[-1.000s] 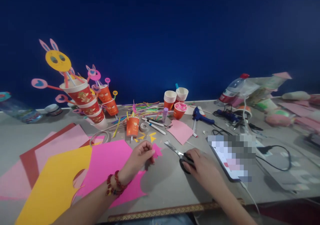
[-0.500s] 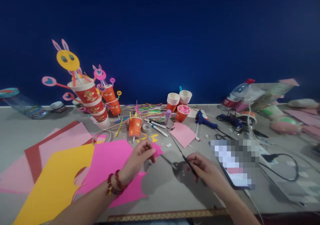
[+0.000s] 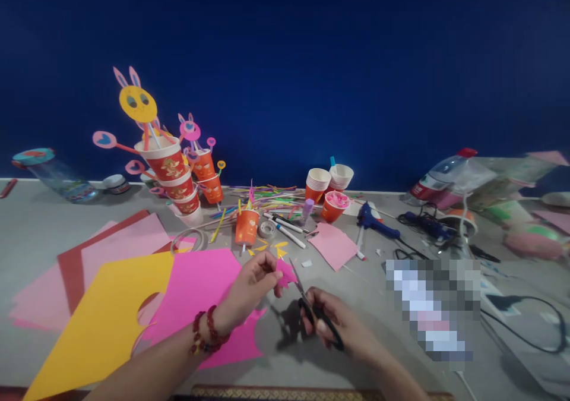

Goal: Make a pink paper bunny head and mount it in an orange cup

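Observation:
Between the fingertips of my left hand (image 3: 260, 279) is a small jagged piece of hot-pink paper (image 3: 285, 272). My right hand (image 3: 332, 315) is closed round the black handles of a pair of scissors (image 3: 304, 296). The scissor blades are parted and reach the right edge of the pink piece. Beneath my left forearm lies a hot-pink sheet (image 3: 200, 276) with cut-out edges, partly over a yellow sheet (image 3: 102, 306) that has a rounded notch. Yellow paper scraps (image 3: 280, 248) lie just beyond my left hand.
Stacked decorated cups (image 3: 167, 166) stand at the left. An orange cup (image 3: 246, 229), a tape roll (image 3: 266, 229), pens (image 3: 289, 233) and a light-pink sheet (image 3: 335, 245) lie ahead. A blue glue gun (image 3: 378, 223), a pixelated device (image 3: 427, 312) and cables are at the right.
My right hand has moved left and turned the scissors, bringing the opened blades to the pink piece. My left hand keeps its pinch. The view has shifted slightly.

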A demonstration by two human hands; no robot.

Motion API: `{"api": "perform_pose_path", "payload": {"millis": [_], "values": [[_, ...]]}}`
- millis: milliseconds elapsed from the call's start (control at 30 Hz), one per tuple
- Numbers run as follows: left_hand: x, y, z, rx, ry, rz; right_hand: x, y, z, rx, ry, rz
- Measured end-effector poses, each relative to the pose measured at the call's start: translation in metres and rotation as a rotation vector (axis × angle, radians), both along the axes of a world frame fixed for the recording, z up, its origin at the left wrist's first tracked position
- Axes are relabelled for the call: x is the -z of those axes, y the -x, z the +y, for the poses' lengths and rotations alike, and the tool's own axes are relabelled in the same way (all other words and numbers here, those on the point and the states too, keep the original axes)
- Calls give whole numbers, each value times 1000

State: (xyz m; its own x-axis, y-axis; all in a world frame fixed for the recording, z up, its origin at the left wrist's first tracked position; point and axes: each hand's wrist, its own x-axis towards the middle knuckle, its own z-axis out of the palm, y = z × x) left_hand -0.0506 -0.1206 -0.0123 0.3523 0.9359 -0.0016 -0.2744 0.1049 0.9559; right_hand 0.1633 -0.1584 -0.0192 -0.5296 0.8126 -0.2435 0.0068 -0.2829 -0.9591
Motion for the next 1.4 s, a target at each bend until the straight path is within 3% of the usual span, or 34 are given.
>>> {"api": "perform_pose_path", "payload": {"millis": [333,700,1267,1400], "values": [[4,-1,0,-9,19,13,13,2,9,-9,-111,-55],[1,1,5,-40,77,-5,16,7,14,48,-77,-119],[2,-2,8,-43,100,-1,20,6,13,78,-223,-203],[3,-1,9,-28,99,38,18,7,12,82,-159,-208]]}}
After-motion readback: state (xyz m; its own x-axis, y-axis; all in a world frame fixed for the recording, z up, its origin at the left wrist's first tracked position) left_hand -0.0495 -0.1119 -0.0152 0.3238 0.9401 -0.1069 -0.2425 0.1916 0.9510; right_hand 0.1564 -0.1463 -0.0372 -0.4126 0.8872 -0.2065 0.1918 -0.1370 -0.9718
